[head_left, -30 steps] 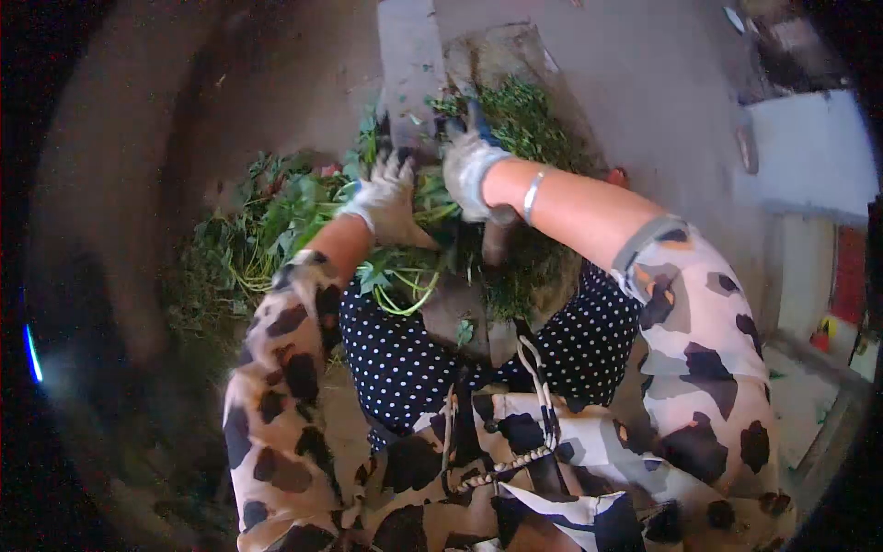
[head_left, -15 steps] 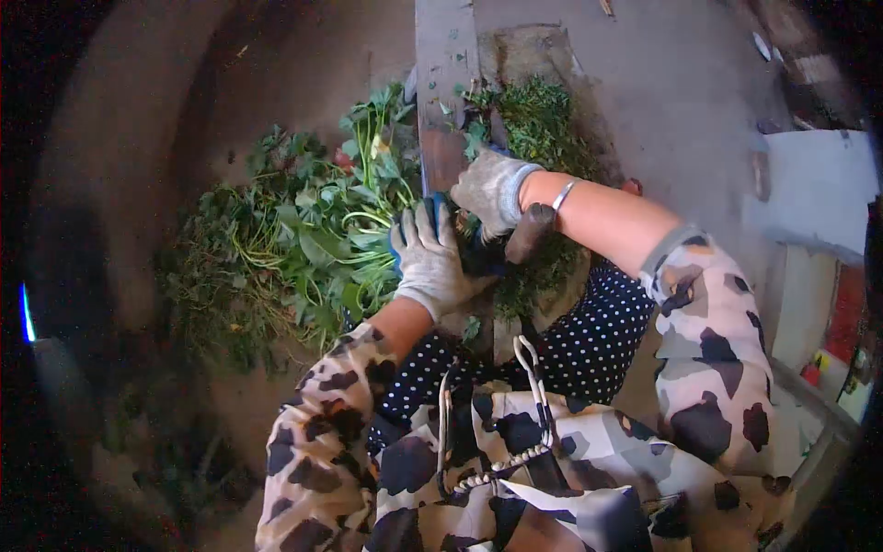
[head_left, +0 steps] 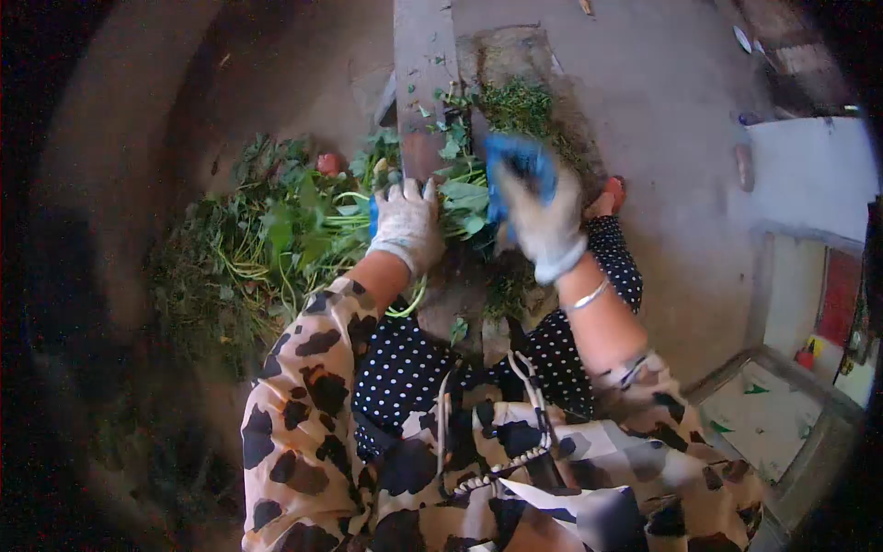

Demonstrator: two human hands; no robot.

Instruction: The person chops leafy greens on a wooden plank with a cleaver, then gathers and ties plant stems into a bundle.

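Note:
My left hand [head_left: 405,221], in a pale glove with blue at its edge, is closed over a bunch of leafy green stems [head_left: 467,204] lying across a wooden board. Stems stick out on both sides of it, and its palm side is hidden. My right hand [head_left: 544,216], gloved the same way, is lifted just right of the leaves. Its blue palm side shows, but motion smears the fingers, so whether it holds anything is unclear. A large heap of leafy greens [head_left: 276,221] lies to the left of my left hand.
The long wooden board [head_left: 425,55] runs away from me between my knees. Finely cut greens [head_left: 517,106] lie right of it. A red thing [head_left: 329,164] sits behind the heap. My polka-dot trouser legs [head_left: 405,368] flank the board. At right stands a pale block [head_left: 809,175].
My right hand has moved away from my left hand, rightward, and turned so its blue side shows. The brown rounded thing by its wrist is out of sight. Leaves now show right of my left hand.

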